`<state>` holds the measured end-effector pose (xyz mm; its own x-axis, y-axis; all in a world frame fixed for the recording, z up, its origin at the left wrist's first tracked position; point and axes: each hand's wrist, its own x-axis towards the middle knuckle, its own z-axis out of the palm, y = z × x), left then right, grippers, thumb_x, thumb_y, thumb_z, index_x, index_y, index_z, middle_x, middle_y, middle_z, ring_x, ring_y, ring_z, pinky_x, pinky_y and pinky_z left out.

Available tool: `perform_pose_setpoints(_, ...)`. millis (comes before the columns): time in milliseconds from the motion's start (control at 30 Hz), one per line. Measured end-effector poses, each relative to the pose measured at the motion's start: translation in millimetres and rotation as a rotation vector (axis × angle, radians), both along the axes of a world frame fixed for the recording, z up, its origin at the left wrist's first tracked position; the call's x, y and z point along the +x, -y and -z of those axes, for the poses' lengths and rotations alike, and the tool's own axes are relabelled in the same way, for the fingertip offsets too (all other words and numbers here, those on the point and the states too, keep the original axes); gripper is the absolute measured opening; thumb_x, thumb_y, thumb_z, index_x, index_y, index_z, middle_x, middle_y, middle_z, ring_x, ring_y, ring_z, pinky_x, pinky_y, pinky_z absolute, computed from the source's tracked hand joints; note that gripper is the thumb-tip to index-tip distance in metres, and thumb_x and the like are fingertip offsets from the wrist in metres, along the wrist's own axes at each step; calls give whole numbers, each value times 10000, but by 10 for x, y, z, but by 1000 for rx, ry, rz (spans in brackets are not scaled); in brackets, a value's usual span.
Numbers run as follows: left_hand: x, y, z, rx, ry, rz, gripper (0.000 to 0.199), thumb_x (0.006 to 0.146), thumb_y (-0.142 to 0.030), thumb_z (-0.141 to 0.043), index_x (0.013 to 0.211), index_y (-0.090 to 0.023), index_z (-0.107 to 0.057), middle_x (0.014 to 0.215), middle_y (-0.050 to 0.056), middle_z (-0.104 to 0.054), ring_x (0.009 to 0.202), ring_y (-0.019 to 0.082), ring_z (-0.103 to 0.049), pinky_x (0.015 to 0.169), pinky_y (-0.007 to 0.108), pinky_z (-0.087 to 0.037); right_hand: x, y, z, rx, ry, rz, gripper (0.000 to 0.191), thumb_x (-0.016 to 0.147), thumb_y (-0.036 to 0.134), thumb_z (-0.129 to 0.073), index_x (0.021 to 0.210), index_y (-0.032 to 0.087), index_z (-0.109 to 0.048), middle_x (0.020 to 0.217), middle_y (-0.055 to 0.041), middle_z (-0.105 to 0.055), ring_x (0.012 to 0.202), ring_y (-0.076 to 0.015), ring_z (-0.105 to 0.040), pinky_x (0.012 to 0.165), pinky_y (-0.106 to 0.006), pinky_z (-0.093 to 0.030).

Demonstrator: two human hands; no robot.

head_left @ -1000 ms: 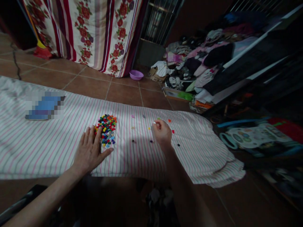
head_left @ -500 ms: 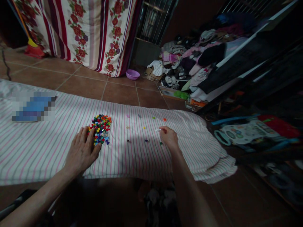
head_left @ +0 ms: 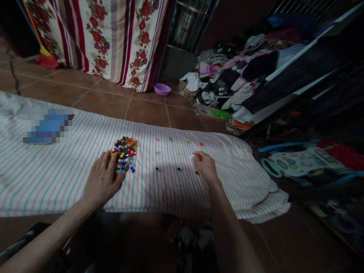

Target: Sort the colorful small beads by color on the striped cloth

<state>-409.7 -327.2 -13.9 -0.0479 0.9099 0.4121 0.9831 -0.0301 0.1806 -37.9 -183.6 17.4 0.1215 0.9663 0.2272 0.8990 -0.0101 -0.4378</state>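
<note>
A heap of tiny multicoloured cubes [head_left: 125, 153] lies on the striped cloth [head_left: 148, 189]. At its left edge rests my left hand [head_left: 102, 176], fingers stretched out and touching the outer pieces. My right hand [head_left: 205, 163] is pinched at a small white piece [head_left: 191, 156] low over the cloth. Small single pieces are spread in rough rows between heap and right hand, among them an orange piece [head_left: 201, 144], a yellow piece [head_left: 176, 153], a dark blue piece [head_left: 179, 169] and a dark green piece [head_left: 196, 173] beside my right wrist.
A blurred-out blue flat object [head_left: 48, 128] lies on the cloth at the left. Beyond the cloth's far edge are a tiled floor, a purple basin [head_left: 162, 89] and a floral curtain [head_left: 113, 41]. Piled clothes [head_left: 227, 72] and a dark rack stand at the right.
The view has turned slightly, so everything sits a little further right. Both hands keep nearly the same places on the cloth, the right still pinching at the white piece.
</note>
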Motion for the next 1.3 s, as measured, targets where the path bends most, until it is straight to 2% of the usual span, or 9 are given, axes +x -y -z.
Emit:
perform_pose_setpoints(133, 4, 3, 11, 5, 5, -5, 617, 947, -448, -375, 1430, -63, -385, 1483, 259, -398, 1426, 399, -348, 1137, 544, -366, -221, 46, -115, 209, 11, -41, 283, 824, 271, -508, 959, 168, -735, 886, -98, -706, 786, -205, -627, 788, -325, -488)
perform_pose_setpoints(333, -23, -1, 52, 19, 56, 25, 567, 951, -385, -362, 1434, -89, -379, 1500, 234, -384, 1448, 376, -315, 1152, 550, -352, -992, 250, -152, 349, -137, -418, 237, 875, 249, -514, 943, 176, -729, 821, -58, -663, 654, -151, -578, 691, -273, -495)
perform_pose_setpoints(500, -73, -19, 80, 34, 96, 49, 533, 962, -340, -338, 1430, -95, -410, 1501, 228, -390, 1453, 357, -312, 1149, 553, -362, -1594, 398, -62, 319, -186, -673, 235, 936, 199, -497, 943, 199, -732, 864, -63, -648, 783, -170, -622, 755, -285, -517)
perform_pose_setpoints(700, -73, -19, 27, 3, 107, 60, 478, 956, -278, -356, 1390, -160, -518, 1501, 176, -390, 1436, 340, -337, 1140, 533, -376, -2060, 442, -4, 203, -175, -779, 246, 944, 170, -516, 1061, 202, -730, 957, -73, -631, 890, -180, -629, 856, -298, -511)
perform_pose_setpoints(867, -50, -16, -8, -8, 125, 56, 469, 952, -246, -369, 1380, -182, -550, 1513, 183, -383, 1436, 347, -334, 1131, 550, -383, -2267, 487, 30, 106, -132, -844, 226, 933, 194, -561, 1105, 203, -708, 1017, -75, -632, 981, -199, -615, 908, -319, -499)
perform_pose_setpoints(1000, -49, -12, -9, -18, 142, 56, 465, 951, -240, -373, 1372, -183, -562, 1515, 188, -388, 1432, 350, -342, 1128, 558, -385, -2318, 507, 65, 53, -102, -812, 221, 926, 169, -550, 1093, 205, -689, 1025, -74, -631, 994, -198, -606, 921, -322, -486)
perform_pose_setpoints(1300, -35, -9, -11, -15, 167, 44, 464, 953, -276, -365, 1363, -165, -551, 1515, 185, -393, 1434, 344, -337, 1123, 566, -390, -2345, 486, 79, 82, -156, -804, 108, 900, 139, -524, 904, 204, -611, 920, -49, -629, 895, -199, -595, 821, -314, -480)
